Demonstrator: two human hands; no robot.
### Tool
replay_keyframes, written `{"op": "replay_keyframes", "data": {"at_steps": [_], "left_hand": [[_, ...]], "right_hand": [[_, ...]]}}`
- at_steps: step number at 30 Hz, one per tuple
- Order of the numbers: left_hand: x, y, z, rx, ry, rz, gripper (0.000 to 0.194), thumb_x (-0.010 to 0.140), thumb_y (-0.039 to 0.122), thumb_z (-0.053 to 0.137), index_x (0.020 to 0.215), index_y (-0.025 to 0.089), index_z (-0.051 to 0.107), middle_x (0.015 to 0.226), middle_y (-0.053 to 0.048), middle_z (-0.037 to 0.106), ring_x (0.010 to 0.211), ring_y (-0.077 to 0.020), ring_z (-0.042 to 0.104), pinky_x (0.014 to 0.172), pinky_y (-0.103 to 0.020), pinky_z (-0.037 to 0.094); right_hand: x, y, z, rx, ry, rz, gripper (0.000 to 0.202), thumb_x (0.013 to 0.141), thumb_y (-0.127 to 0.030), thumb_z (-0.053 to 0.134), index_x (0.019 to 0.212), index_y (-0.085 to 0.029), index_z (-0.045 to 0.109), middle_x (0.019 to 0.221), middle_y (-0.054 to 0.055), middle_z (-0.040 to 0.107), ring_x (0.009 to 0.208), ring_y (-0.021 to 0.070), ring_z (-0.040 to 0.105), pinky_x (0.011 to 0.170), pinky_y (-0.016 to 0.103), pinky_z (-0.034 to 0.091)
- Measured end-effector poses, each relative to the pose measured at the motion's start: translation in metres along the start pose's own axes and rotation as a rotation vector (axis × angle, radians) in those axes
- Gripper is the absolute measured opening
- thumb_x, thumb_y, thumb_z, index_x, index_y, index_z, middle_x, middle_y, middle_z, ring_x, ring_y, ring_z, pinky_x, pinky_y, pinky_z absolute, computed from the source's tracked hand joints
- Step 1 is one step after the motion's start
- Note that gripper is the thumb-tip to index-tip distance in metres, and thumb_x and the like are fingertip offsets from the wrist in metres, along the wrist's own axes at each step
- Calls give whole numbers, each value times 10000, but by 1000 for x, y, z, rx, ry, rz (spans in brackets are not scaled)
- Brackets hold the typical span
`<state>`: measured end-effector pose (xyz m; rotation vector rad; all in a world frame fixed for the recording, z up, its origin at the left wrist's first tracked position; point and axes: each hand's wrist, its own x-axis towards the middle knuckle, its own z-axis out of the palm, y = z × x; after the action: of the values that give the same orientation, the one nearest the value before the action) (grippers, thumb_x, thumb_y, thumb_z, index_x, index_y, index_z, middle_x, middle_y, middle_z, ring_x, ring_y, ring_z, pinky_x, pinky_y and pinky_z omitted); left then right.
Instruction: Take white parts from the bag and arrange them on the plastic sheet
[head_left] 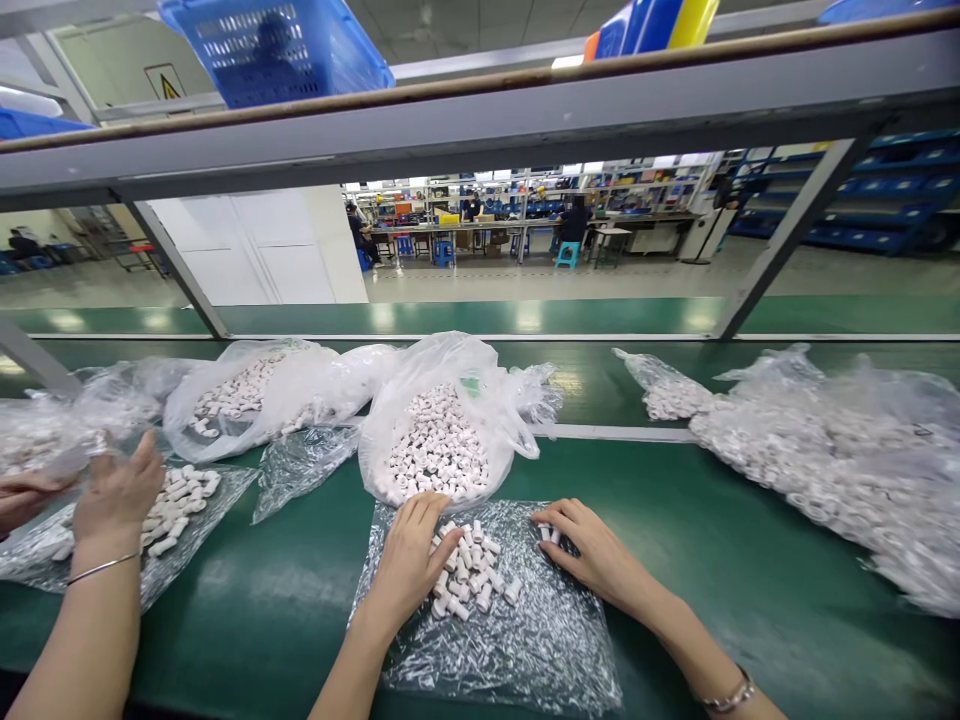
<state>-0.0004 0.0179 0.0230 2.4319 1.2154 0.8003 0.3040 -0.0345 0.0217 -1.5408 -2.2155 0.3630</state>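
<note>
From the head camera: a smooth green belt surface (750, 560) runs across, and on it lies a crinkled clear plastic sheet (525, 640), glossy and wrinkled all over. On that sheet sits a loose pile of small white cylinders (472, 575) — short, tube-shaped, matte plastic by the look, too many and too jumbled to count surely. The left hand (411, 560) rests palm-down on the pile's left edge, fingers spread flat and loose, clamped on nothing. The right hand (592, 550) lies at the sheet's right side, fingers curled together over two or so white cylinders at its tips; whether they are truly pinched I cannot tell.

Just behind the pile, an open clear bag (442, 430) slumps on the belt, its mouth wide, heaped with the same white pieces. Two more filled bags lie left (247, 400), and a long mound of bagged parts right (840, 460).

At far left a co-worker's hand (116, 495) — bangle on the wrist — touches a second small pile (180, 500).
</note>
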Motion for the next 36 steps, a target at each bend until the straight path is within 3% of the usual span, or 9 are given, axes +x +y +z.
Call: {"op": "replay_keyframes", "data": {"at_steps": [6, 9, 13, 17, 21, 25, 33, 36], "left_hand": [[-1, 1, 0, 11, -5, -2, 376, 1006, 414, 427, 1346, 262, 484, 1323, -92, 568, 1298, -266, 475, 1060, -485, 442], [-1, 2, -1, 3, 15, 16, 378, 1005, 409, 431, 1348, 257, 482, 1311, -95, 574, 1290, -273, 479, 1053, -486, 445], [-1, 3, -4, -11, 53, 31, 354, 1004, 388, 442, 1323, 245, 500, 1293, -101, 580, 1263, -269, 498, 1046, -483, 451], [-1, 3, -6, -12, 55, 31, 346, 1003, 376, 446, 1318, 243, 502, 1290, -95, 578, 1268, -260, 491, 1054, -473, 446], [-1, 3, -6, -9, 36, 41, 357, 1007, 380, 438, 1330, 236, 482, 1294, -94, 571, 1282, -260, 472, 1067, -477, 426], [-1, 3, -6, -12, 38, 41, 355, 1006, 388, 439, 1326, 241, 486, 1288, -93, 574, 1268, -263, 483, 1055, -472, 432], [-3, 3, -4, 9, -18, 3, 390, 1009, 424, 418, 1349, 240, 464, 1319, -91, 559, 1289, -264, 462, 1058, -476, 427], [-3, 3, -4, 5, -26, -8, 391, 1012, 426, 407, 1361, 256, 455, 1328, -87, 553, 1293, -261, 464, 1052, -472, 436]], "right_hand": [[3, -7, -6, -49, 32, -4, 267, 960, -302, 566, 1224, -271, 544, 1170, 82, 562, 1050, 279, 544, 853, 437, 501], [3, -30, -4, -28, 3, -57, 244, 955, -279, 582, 1193, -271, 531, 1176, 72, 566, 1061, 270, 546, 860, 422, 494], [2, -65, 5, -2, -96, -101, 221, 891, -241, 676, 1051, -246, 524, 1048, 46, 592, 924, 238, 584, 757, 358, 499], [2, -79, 20, -95, -116, -65, 248, 876, -261, 712, 987, -234, 492, 964, 31, 586, 821, 229, 593, 638, 322, 453], [3, -81, 34, -174, -129, 3, 184, 937, -279, 637, 998, -232, 470, 943, 25, 579, 690, 196, 589, 538, 297, 386], [-1, -80, 38, -192, -139, 0, 155, 916, -179, 605, 970, -234, 471, 963, 32, 576, 692, 192, 594, 549, 295, 401], [-32, -40, 14, -126, -80, 74, 29, 961, -234, 459, 979, -243, 479, 956, 45, 574, 675, 187, 595, 540, 298, 436], [-29, -41, 5, -160, -35, 45, 60, 982, -259, 453, 1018, -230, 492, 987, 58, 581, 684, 191, 598, 526, 298, 436]]}}
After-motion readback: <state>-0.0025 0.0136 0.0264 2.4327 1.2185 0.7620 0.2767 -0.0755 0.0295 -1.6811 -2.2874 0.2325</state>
